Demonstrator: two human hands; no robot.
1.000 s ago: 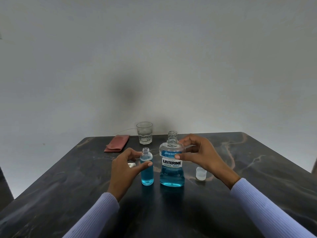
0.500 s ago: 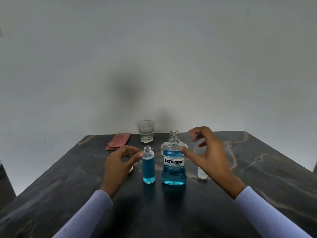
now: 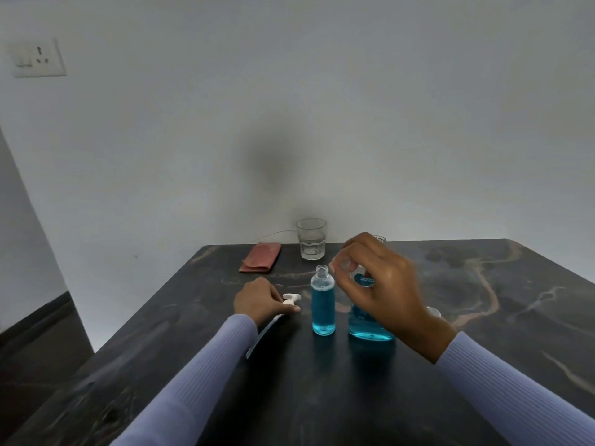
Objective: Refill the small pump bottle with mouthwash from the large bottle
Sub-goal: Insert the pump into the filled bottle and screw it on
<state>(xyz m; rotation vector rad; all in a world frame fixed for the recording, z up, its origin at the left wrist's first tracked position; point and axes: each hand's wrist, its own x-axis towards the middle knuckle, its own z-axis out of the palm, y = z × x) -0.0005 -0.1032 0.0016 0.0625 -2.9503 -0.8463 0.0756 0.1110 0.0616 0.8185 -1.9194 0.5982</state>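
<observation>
The small pump bottle [image 3: 323, 304] stands upright and uncapped at mid-table, filled with blue mouthwash almost to its shoulder. To its left my left hand [image 3: 265, 304] grips the white pump head [image 3: 291, 297], which lies on the table with its dip tube [image 3: 262, 334] pointing toward me. The large mouthwash bottle [image 3: 367, 328] stands right of the small one. It is uncapped and mostly hidden behind my right hand [image 3: 383, 288]. That hand hovers in front of it with loosely curled fingers, holding nothing.
A clear drinking glass [image 3: 311, 239] and a folded red cloth [image 3: 260, 261] sit at the far edge of the dark marble table [image 3: 322, 397]. The large bottle's clear cap [image 3: 434, 312] peeks out right of my right wrist. A wall socket [image 3: 38, 57] is at upper left.
My left hand left the small bottle and moved left onto the pump head. My right hand let go of the large bottle and drifted left in front of it.
</observation>
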